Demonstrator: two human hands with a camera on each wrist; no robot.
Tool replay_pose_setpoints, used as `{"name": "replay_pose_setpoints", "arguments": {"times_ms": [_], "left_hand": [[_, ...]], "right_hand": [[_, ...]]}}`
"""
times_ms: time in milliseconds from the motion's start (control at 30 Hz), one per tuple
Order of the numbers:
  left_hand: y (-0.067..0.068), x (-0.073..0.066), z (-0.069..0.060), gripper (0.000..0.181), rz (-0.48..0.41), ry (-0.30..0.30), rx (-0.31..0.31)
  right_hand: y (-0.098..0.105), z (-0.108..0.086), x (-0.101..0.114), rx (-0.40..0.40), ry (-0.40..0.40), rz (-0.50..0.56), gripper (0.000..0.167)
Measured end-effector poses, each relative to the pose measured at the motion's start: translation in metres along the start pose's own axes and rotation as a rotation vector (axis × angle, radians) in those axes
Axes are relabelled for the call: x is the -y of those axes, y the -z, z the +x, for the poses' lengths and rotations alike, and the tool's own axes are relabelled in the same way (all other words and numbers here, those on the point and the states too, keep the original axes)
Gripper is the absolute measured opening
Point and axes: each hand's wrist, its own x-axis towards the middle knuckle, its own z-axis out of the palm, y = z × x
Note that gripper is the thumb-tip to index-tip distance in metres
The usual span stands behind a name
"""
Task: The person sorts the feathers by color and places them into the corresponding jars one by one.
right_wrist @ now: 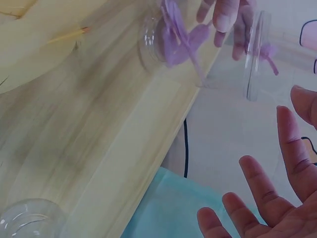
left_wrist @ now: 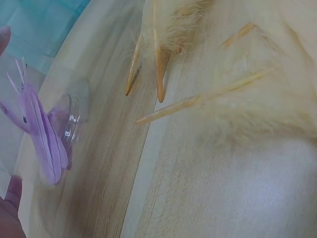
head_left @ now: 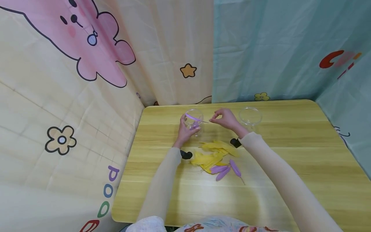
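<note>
My left hand (head_left: 186, 131) grips a clear cup (head_left: 201, 116) near the back of the table, fingers on one side and thumb on the other. Purple feathers stand inside the cup, and one purple feather (head_left: 192, 118) lies across its rim, quill to the right. Just beyond that quill tip is my right hand (head_left: 227, 120), thumb and forefinger close together. A small gap shows between those fingertips in the right wrist view, with nothing held. Purple feathers (left_wrist: 42, 136) show through the cup wall in the left wrist view.
Yellow feathers (head_left: 210, 158) lie piled mid-table, several purple feathers (head_left: 223, 173) beside them on the near side. A second clear cup (head_left: 251, 124) stands behind my right forearm. Printed curtains (head_left: 174, 38) hang along the back and sides of the wooden table (head_left: 290, 154).
</note>
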Motion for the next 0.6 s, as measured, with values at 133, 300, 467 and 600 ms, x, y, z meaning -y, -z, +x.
{"name": "replay_pose_setpoints", "arguments": {"times_ms": [133,300,467,600], "left_hand": [[0.001,0.000,0.000,0.107,0.006,0.003,-0.001],[0.001,0.001,0.001,0.107,0.026,0.004,-0.013],[-0.001,0.002,0.001,0.106,0.037,0.013,-0.006],[-0.001,0.000,0.001,0.105,0.039,0.008,-0.015]], "right_hand": [[-0.005,-0.002,-0.004,0.035,0.008,-0.021,0.023],[-0.018,0.001,-0.005,0.054,0.034,-0.036,0.026],[-0.026,0.004,-0.001,0.024,0.038,-0.063,0.022],[-0.025,0.005,0.005,0.010,0.043,-0.116,0.019]]}}
